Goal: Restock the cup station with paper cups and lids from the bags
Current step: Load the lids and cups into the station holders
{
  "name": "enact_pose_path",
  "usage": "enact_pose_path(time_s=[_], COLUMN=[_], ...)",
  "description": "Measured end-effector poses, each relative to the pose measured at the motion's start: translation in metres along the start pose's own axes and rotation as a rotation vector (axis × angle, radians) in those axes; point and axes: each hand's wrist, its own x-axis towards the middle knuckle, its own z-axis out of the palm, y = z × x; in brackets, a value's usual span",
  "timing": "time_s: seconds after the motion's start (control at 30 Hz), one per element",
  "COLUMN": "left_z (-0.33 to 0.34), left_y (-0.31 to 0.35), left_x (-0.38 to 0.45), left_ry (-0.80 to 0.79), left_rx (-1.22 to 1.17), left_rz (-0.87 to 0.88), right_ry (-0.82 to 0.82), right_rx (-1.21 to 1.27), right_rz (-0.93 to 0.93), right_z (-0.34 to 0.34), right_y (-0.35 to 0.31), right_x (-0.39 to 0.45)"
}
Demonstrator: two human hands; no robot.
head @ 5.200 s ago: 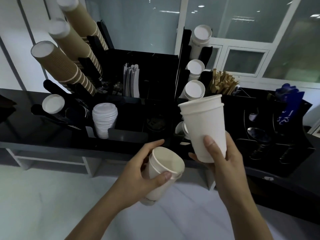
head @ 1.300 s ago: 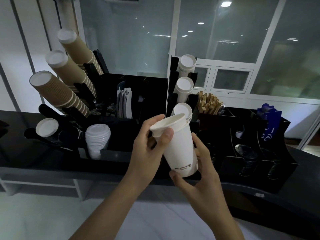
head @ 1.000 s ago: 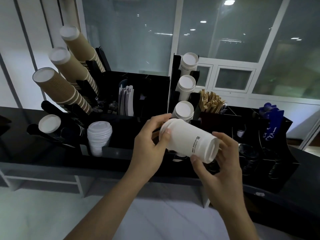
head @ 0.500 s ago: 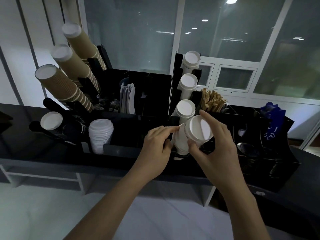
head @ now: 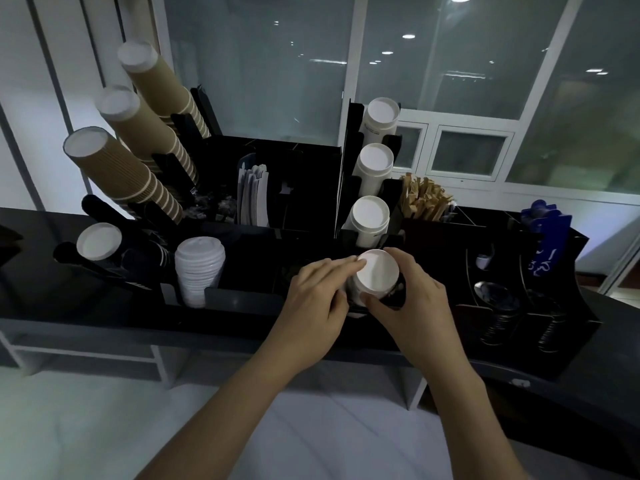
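In the head view, at the frame's centre, both hands were seating a white paper cup stack [head: 376, 276] base-out into the lowest slot of the black dispenser [head: 348, 188] on the counter [head: 41, 306]. The right hand [head: 412, 299] curled round its end while the left hand [head: 317, 296] lay straight-fingered on its rim. Next it likely needed pushing fully home (three white stacks sat above).

1. This is a self-serve drinks corner, as in an office or café.
2. A black organiser [head: 304, 188] on a dark counter [head: 41, 278] holds slanted stacks of brown paper cups [head: 124, 171] and white paper cups [head: 375, 164].
3. It also holds stacked white lids [head: 199, 268], wooden stirrers [head: 424, 199] and paper sleeves [head: 254, 195].
4. Behind it stand glass partitions [head: 263, 64] that reflect ceiling lights.
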Motion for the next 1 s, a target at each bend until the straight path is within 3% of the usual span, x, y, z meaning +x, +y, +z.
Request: enact_pose_path(time_s=[0.63,1.0], left_z=[0.003,-0.004], left_y=[0.003,0.002], left_x=[-0.011,-0.039], left_ry=[-0.072,-0.017], left_rx=[-0.013,-0.057], left_rz=[-0.047,0.031], right_ry=[0.03,0.132], right_rx=[-0.042,-0.047], right_rz=[0.063,0.102], right_z=[0.01,-0.001], right_y=[0.003,-0.015], right_x=[-0.009,-0.051])
